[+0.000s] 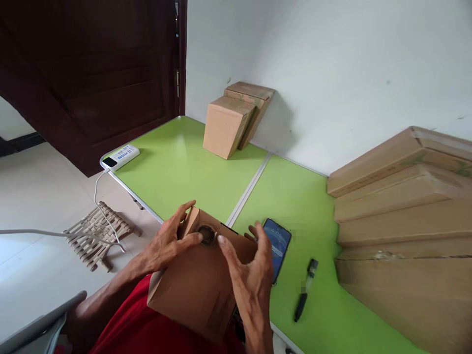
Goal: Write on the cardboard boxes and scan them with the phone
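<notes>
A brown cardboard box (199,290) rests against my red clothing at the table's near edge, tilted toward me. Its upper face has a round hole (207,235) with a dark, rough rim. My left hand (171,243) grips the box's left side, the thumb lying across the face to the hole. Over the right part of the box is my right hand (249,275), its thumb tip near the hole's right edge and its fingers spread apart beyond the box's far right edge. Whether that thumb touches the cardboard I cannot tell. The box's underside is hidden.
On the green table (169,157) a phone (278,248) lies just right of my right hand, with a black marker (306,290) nearby. Cardboard boxes (224,125) lean at the wall; more boxes (401,221) stand right. A white power strip (121,156) sits at the left corner.
</notes>
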A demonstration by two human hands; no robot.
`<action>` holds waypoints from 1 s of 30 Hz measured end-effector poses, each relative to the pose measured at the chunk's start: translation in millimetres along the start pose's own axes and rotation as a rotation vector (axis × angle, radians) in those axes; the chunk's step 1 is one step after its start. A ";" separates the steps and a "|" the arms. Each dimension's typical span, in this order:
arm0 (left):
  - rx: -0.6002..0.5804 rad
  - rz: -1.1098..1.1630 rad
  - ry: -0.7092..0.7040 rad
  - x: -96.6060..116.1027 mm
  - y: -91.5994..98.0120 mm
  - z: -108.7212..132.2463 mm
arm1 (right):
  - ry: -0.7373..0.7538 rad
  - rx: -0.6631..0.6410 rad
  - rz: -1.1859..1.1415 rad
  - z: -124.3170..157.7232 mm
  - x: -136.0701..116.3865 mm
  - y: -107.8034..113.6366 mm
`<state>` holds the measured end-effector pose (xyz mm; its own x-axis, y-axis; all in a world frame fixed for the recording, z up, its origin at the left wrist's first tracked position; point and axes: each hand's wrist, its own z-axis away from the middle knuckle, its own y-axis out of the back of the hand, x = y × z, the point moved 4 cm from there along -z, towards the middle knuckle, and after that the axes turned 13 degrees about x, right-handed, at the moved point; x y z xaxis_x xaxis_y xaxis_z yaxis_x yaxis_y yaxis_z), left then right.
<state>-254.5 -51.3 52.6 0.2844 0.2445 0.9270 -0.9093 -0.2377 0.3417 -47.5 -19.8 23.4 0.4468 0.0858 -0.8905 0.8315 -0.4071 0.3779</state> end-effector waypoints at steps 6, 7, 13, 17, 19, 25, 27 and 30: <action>0.066 -0.155 -0.007 -2.0 1.7 23.5 | 0.061 -0.147 0.176 5.6 -17.0 -7.9; 0.079 -0.181 -0.004 -2.9 1.4 25.5 | 0.057 -0.155 0.196 7.5 -17.0 -8.2; 0.057 -0.180 -0.011 -4.4 -2.3 22.2 | 0.047 -0.161 0.212 12.0 -20.3 -7.6; -0.008 -0.140 0.030 -11.9 2.6 16.9 | -0.184 -0.139 0.073 -1.6 3.5 33.6; -0.079 -0.085 0.054 -18.7 6.2 16.7 | -0.295 0.072 0.210 -12.7 30.1 75.1; -0.313 0.168 0.058 -36.0 4.8 21.0 | -0.301 0.008 0.684 -40.6 107.5 133.8; -0.337 0.211 0.058 -40.2 0.1 21.9 | -0.338 -0.061 0.649 -44.5 119.7 133.1; -0.311 0.288 0.133 -42.6 -8.0 23.9 | -0.456 -0.004 0.453 -40.3 112.4 133.2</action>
<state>-252.0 -82.3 14.1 -0.0173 0.3333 0.9427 -0.9997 -0.0245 -0.0097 126.8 -27.7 -16.2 0.5696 -0.4894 -0.6604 0.5948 -0.3091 0.7421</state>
